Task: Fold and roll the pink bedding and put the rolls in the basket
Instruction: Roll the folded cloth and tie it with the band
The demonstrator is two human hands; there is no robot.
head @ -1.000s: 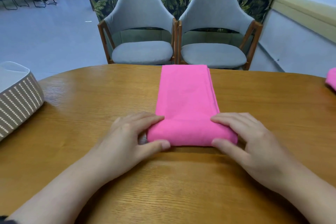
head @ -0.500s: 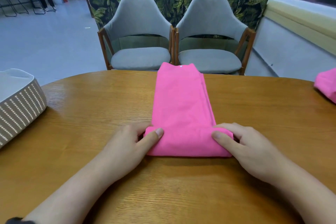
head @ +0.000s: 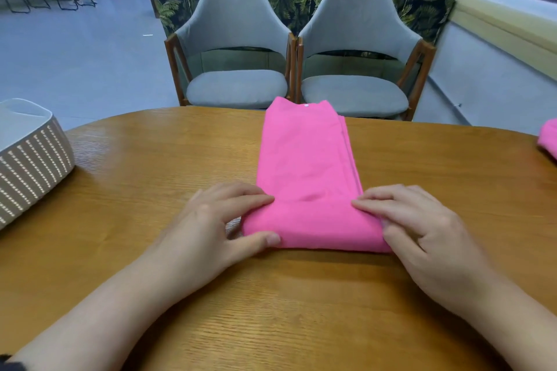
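Woven basket [head: 33, 156]: pale and perforated, it sits at the far left edge of the table, partly cut off by the frame; its inside cannot be seen well from this angle.
Table [head: 150, 190]: oval, warm brown wood with visible grain, filling the lower half of the view.
Left hand [head: 211, 226]: it rests at the left end of the rolled part of the cloth, fingers curved over the top of the roll and close together, thumb pressed against the near side, so the end is pinched between thumb and fingers.
Pink bedding [head: 307, 166]: a long folded strip of bright pink cloth, lying in the middle of the table and running straight away from the person to the far edge. Its near end is turned up into a low, thick roll, held between the two hands.
Right hand [head: 422, 229]: it holds the right end of the roll, fingers slightly spread and curved over the top, fingertips pressing down into the cloth; the thumb seems tucked against the roll's end, though it is mostly hidden.
Second pink piece [head: 548, 141]: a small part shows at the far right edge of the table, well apart from the strip.
Grey chairs [head: 238, 48]: two padded seats with wooden frames stand side by side beyond the table.
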